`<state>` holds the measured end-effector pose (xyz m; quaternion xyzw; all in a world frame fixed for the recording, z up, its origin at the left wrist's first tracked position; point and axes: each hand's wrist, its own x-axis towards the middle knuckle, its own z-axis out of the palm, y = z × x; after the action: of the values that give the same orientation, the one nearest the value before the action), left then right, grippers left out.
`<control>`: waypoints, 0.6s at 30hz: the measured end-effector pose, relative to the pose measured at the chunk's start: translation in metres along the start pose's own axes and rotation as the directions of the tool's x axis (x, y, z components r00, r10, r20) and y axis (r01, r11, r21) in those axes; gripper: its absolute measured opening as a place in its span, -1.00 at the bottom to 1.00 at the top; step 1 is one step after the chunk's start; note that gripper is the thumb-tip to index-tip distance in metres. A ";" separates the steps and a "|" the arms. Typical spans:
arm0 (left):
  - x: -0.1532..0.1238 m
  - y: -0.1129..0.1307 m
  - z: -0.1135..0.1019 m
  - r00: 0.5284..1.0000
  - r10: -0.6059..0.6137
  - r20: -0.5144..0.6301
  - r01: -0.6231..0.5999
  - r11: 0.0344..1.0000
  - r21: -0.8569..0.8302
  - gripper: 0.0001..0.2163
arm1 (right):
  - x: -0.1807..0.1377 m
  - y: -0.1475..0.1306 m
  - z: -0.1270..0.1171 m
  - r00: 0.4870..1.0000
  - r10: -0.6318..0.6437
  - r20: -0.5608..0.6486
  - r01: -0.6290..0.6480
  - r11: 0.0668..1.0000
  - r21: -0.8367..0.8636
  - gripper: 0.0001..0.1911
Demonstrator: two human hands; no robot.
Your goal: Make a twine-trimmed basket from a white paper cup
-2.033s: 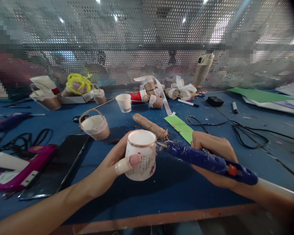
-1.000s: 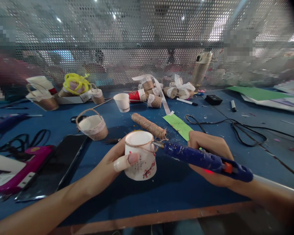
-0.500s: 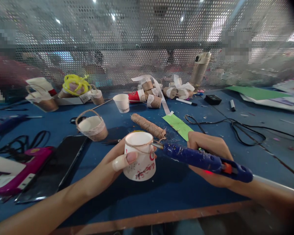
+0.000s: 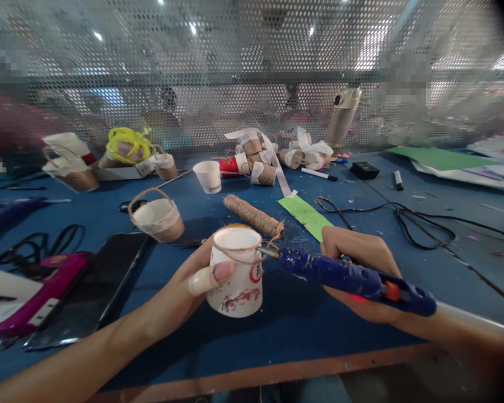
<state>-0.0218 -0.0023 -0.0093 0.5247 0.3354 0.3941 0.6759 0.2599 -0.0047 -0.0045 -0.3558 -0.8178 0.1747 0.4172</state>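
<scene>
My left hand [image 4: 189,282] is wrapped round a small white paper cup [image 4: 235,277] with red print, held upright just above the blue table [image 4: 277,324]. Brown twine runs round the cup's rim. My right hand [image 4: 359,263] grips a blue hot glue gun [image 4: 353,278]; its metal nozzle touches the twine at the cup's right rim. A spool of brown twine [image 4: 254,215] lies just behind the cup.
A finished cup basket with a twine handle [image 4: 156,215] stands at the left, beside a black phone [image 4: 96,285] and a pink tool [image 4: 29,291]. Black cables [image 4: 424,221] cross the right side. A green paper strip [image 4: 306,215], a white cup [image 4: 208,176] and wrapped cups lie behind. Perforated metal screen at the back.
The cup has turned in my left hand, so a red round mark now faces me, and it has tilted slightly. The glue gun nozzle stays at the rim.
</scene>
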 end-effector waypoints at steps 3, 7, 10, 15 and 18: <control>0.000 -0.001 -0.001 1.000 0.002 0.009 -0.002 1.000 -0.018 -0.55 | 0.002 0.000 -0.001 1.000 -0.009 0.008 0.009 1.000 -0.009 -0.64; 0.001 0.000 0.000 1.000 0.025 0.005 -0.024 0.999 -0.028 -0.58 | 0.004 0.001 -0.001 1.000 0.005 0.010 -0.005 1.000 -0.020 -0.64; 0.001 0.000 0.000 0.998 0.054 0.024 -0.053 0.998 -0.032 -0.61 | 0.003 0.001 0.000 1.000 0.003 -0.002 -0.003 1.000 -0.009 -0.66; 0.001 -0.001 -0.001 0.997 0.071 0.038 -0.070 0.997 -0.008 -0.65 | 0.001 0.001 0.000 1.000 -0.002 0.012 0.003 1.000 -0.006 -0.66; 0.001 0.001 -0.001 0.996 0.076 0.042 -0.076 0.997 -0.004 -0.63 | 0.002 0.001 -0.001 1.000 0.009 0.006 -0.009 1.000 -0.017 -0.65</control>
<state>-0.0223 -0.0011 -0.0089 0.5446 0.3003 0.4088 0.6678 0.2604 -0.0025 -0.0032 -0.3623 -0.8189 0.1707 0.4112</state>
